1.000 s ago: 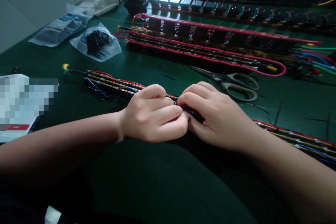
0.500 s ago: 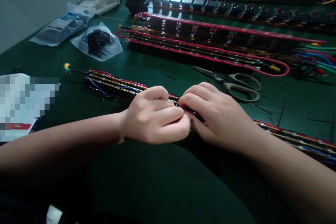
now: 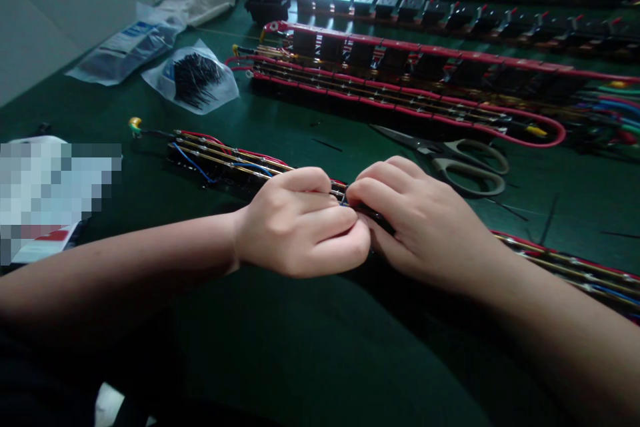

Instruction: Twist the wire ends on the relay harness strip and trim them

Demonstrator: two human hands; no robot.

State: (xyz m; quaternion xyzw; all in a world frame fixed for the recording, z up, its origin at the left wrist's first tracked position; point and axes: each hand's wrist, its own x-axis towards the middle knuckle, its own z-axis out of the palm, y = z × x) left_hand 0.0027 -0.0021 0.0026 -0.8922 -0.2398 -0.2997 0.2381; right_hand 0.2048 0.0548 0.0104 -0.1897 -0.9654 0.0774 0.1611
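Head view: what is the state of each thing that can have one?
left hand: fingers curled shut on the wired strip
right hand: curled shut on the same strip
wired strip: lying flat on table, wires up
scissors: blades closed, lying flat
bag of black ties: lying flat; seal cannot be told

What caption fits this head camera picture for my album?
The left hand and right hand pinch a wired socket strip; scissors lie nearby.
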